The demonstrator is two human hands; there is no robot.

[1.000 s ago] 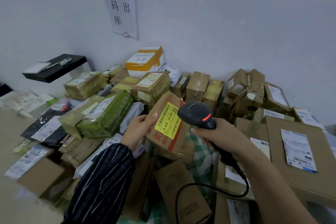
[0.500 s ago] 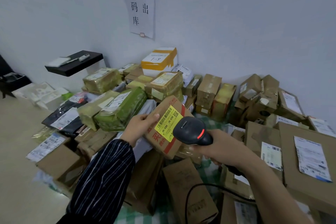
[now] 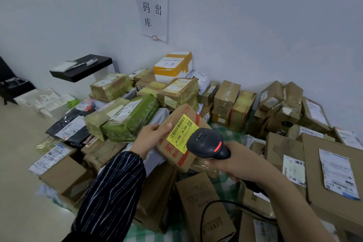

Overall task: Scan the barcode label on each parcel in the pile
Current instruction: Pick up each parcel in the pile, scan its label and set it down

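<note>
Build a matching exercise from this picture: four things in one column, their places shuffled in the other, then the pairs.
1. black handheld barcode scanner
2. brown cardboard parcel with yellow barcode label
3. white paper sign with black characters
4. white-and-orange box marked 1-9

A. taped to the white wall
B. held by the left hand
C. at the back of the parcel pile, by the wall
D. gripped in the right hand

Pairs: 1-D, 2-B, 3-A, 4-C.

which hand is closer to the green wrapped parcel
Left. The left hand grips the cardboard box by its edge, right beside the green wrapped parcel; the right hand holds the scanner on the box's far side.
</note>
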